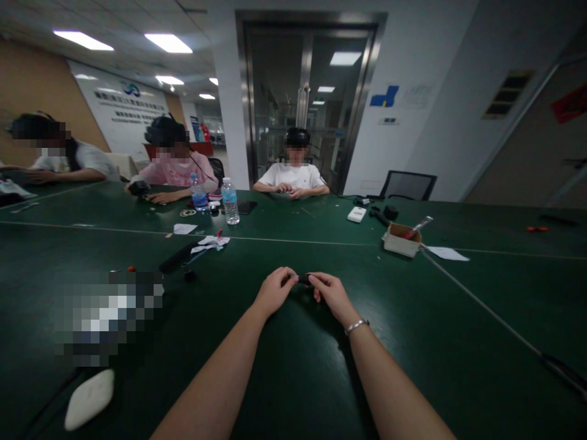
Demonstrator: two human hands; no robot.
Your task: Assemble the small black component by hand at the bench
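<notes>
Between my two hands is a small black object (304, 279), too small and dark to tell its kind. My left hand (276, 290) pinches its left end with thumb and fingertips. At its right end, my right hand (332, 294) grips it between thumb and index finger, with the other fingers curled below. A silver bracelet circles my right wrist. Both hands are just above the dark green table (293, 379), and parts of the object are hidden behind the fingertips.
A small cardboard box (402, 241) stands right of my hands. Two water bottles (230, 201) stand beyond, at left. A white rounded case (90, 400) lies near left, beside a blurred-out item. A cable (481, 305) crosses the right side. Several people sit across the table.
</notes>
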